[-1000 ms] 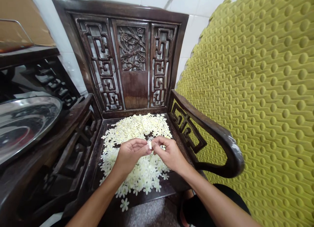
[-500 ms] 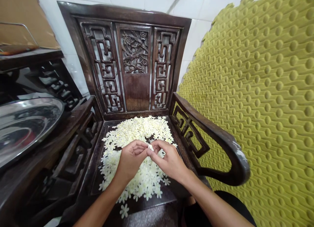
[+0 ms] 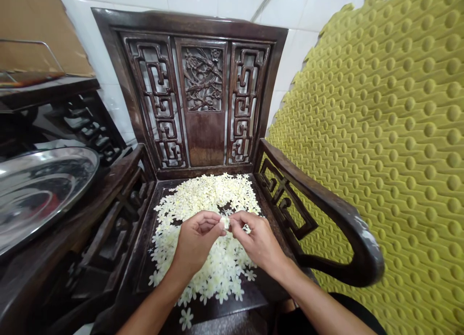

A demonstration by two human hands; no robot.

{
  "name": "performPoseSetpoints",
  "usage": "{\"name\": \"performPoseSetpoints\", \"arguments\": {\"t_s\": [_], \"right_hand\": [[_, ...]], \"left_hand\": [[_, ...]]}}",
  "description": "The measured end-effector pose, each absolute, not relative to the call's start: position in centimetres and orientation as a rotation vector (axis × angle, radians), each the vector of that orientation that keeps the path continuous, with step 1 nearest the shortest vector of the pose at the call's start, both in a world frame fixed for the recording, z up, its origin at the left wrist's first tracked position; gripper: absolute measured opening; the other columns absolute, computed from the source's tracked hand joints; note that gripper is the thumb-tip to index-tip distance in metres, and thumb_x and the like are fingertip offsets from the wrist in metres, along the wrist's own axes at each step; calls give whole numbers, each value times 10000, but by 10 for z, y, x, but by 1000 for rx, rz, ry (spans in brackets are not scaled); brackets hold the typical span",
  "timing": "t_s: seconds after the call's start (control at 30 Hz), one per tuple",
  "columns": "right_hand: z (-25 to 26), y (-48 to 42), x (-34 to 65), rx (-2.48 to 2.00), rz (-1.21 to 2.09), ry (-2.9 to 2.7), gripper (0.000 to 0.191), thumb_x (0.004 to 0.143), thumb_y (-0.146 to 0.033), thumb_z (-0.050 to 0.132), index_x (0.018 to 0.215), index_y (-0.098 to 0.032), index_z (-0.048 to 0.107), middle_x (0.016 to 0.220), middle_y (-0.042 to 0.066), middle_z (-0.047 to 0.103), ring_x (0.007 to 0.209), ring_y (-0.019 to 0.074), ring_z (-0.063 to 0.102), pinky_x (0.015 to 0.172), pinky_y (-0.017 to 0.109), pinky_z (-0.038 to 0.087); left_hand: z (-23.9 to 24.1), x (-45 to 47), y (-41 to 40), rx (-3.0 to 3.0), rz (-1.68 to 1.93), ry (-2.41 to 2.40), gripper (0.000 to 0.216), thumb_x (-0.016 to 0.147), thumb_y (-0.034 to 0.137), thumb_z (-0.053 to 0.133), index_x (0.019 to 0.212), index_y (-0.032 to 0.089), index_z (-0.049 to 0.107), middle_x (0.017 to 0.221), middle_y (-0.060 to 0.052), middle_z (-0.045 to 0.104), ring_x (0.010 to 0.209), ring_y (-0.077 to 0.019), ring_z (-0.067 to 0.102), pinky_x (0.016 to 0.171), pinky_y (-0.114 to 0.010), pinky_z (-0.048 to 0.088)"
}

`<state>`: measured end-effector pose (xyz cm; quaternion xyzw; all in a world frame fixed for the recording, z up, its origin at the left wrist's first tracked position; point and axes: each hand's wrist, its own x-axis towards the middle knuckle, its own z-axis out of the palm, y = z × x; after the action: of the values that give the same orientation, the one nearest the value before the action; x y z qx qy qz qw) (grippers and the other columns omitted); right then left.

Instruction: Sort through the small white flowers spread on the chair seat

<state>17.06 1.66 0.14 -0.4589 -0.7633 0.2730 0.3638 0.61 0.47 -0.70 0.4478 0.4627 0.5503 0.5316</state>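
Observation:
Between my two hands, over the seat, is a small white flower [image 3: 225,223]. My left hand [image 3: 199,236] pinches it from the left with thumb and fingertips. From the right, the closed thumb and fingers of my right hand [image 3: 255,236] meet at the flower's edge; what exactly they grip there is too small to make out. Beneath and behind the hands, many loose white and pale yellow flowers [image 3: 213,195] are spread over the dark wooden chair seat [image 3: 145,257]. A single flower [image 3: 186,319] lies apart at the seat's front edge.
The carved chair back [image 3: 206,137] rises against a white tiled wall. A curved armrest [image 3: 326,199] is on the right, beside a yellow bumpy foam mat [image 3: 380,146]. On the left, a shiny metal tray [image 3: 83,180] rests by the other armrest [image 3: 119,180].
My right fingers have drawn slightly back to the right, so the small flower shows more openly between the hands. The whole view has shifted a little.

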Motion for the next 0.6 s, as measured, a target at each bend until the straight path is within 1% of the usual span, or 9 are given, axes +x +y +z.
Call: {"name": "performPoseSetpoints", "arguments": {"t_s": [0.1, 0.2, 0.27, 0.33, 0.37, 0.43, 0.5, 0.53, 0.6], "right_hand": [[-1, 22, 177, -1206, 864, -1901, 200, 932, -238, 509, 792, -178, 639, 678, -10, 617, 644, 137, 571, 607, 232, 423], [-7, 27, 183, -1177, 1058, -1825, 236, 947, -274, 494, 770, -173, 611, 672, -10, 610, 634, 133, 584, 604, 231, 440], [-13, 30, 186, -1178, 1125, -1786, 273, 952, -306, 496, 738, -169, 598, 674, -6, 610, 612, 129, 576, 599, 235, 445], [-18, 32, 189, -1207, 1126, -1778, 284, 949, -337, 509, 743, -168, 608, 676, -3, 607, 605, 131, 563, 589, 240, 441], [-20, 33, 190, -1229, 1096, -1781, 260, 943, -346, 523, 784, -169, 627, 693, -1, 612, 616, 136, 561, 590, 243, 440], [-21, 34, 192, -1284, 989, -1784, 194, 922, -349, 564, 944, -179, 655, 795, 12, 643, 661, 144, 566, 615, 252, 446], [-20, 33, 192, -1323, 892, -1781, 231, 912, -345, 584, 1081, -198, 640, 920, 30, 660, 706, 150, 574, 631, 258, 448], [-18, 32, 192, -1323, 874, -1787, 239, 914, -345, 582, 1099, -205, 637, 961, 36, 661, 727, 152, 578, 631, 257, 446], [-15, 29, 190, -1283, 903, -1815, 209, 924, -351, 568, 1052, -209, 653, 968, 39, 662, 767, 158, 586, 621, 250, 443]], "left_hand": [[-7, 2, 5, 987, 1288, 1106, 174, 703, 242, 782, 811, 159, 675, 677, 4, 703, 624, -147, 687, 662, -264, 563], [-9, -2, 4, 908, 1287, 1121, 228, 691, 276, 801, 847, 163, 680, 667, 20, 688, 629, -150, 691, 680, -278, 572], [-11, -4, 3, 866, 1290, 1141, 251, 682, 292, 814, 849, 159, 682, 679, 19, 688, 637, -150, 693, 693, -286, 579], [-15, -4, 1, 833, 1280, 1156, 256, 677, 302, 824, 831, 152, 685, 698, 8, 696, 647, -152, 696, 704, -294, 586], [-16, -3, 1, 818, 1270, 1160, 255, 675, 305, 827, 820, 149, 687, 706, 3, 700, 652, -154, 698, 710, -297, 588], [-19, -1, 1, 793, 1246, 1167, 253, 669, 308, 833, 805, 147, 692, 719, -1, 701, 657, -156, 699, 711, -301, 591], [-22, 3, 3, 793, 1233, 1163, 244, 670, 308, 832, 793, 147, 697, 722, -1, 699, 657, -153, 694, 709, -300, 592], [-23, 4, 4, 807, 1228, 1155, 235, 678, 310, 826, 790, 146, 700, 722, -3, 698, 662, -151, 690, 714, -299, 592], [-24, 8, 5, 849, 1212, 1134, 216, 705, 319, 806, 784, 143, 708, 726, -13, 700, 675, -149, 682, 726, -300, 590]]}}
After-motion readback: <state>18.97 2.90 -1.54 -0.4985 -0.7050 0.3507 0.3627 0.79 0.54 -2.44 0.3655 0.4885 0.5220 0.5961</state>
